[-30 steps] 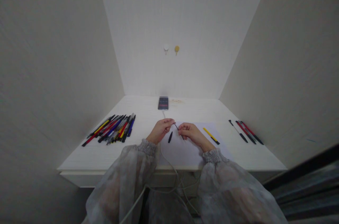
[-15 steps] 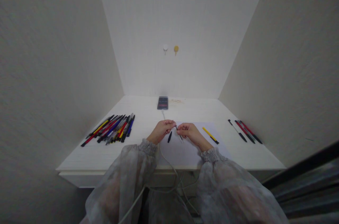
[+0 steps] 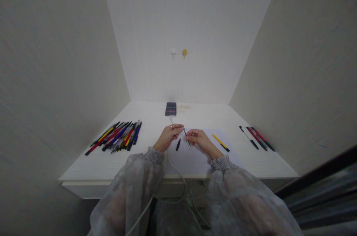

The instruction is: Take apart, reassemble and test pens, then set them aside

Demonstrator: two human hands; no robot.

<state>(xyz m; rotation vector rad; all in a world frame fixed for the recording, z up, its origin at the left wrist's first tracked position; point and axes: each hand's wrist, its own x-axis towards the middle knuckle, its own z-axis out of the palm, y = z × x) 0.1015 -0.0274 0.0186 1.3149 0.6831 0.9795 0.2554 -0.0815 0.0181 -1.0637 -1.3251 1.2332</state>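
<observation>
Over the sheet of white paper, my two hands meet at a thin dark pen refill. My right hand pinches it around the middle, and its lower end sticks out below the fingers. At the upper end, the fingertips of my left hand are pinched together; any small part between them is too tiny to make out. Below my left fingers lies a black tapered pen piece. To the right of my right hand, a yellow pen barrel with a black end rests on the paper.
Many mixed pens lie in a pile on the left of the white table. Several pens lie side by side at the right. A phone with a cable stands at the back. Walls close in both sides.
My left fingertips have shifted slightly up and away from my right hand, and more of the refill shows between the hands. My right hand stays almost in place.
</observation>
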